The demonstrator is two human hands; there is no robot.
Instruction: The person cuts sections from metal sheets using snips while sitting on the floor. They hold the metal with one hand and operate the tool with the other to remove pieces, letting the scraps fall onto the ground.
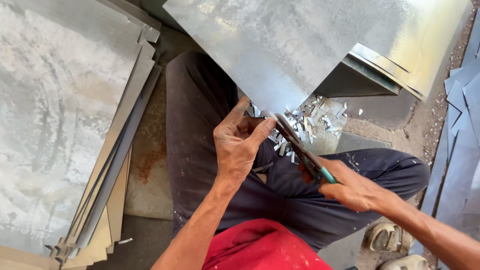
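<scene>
Seated person, dark trousers, red shirt. Left hand (239, 141) pinches the near corner of a galvanised metal sheet (280, 47) between thumb and fingers, holding it over the lap. Right hand (350, 187) is wrapped tight around the teal-handled tin snips (300, 147); blades point far-left toward the sheet corner, apparently touching its edge, though the hand hides the contact. Small metal offcuts (310, 122) lie scattered just beyond the knees. A stack of cut sheets (65, 125) lies at left. Sandals (387, 237) sit near right.
</scene>
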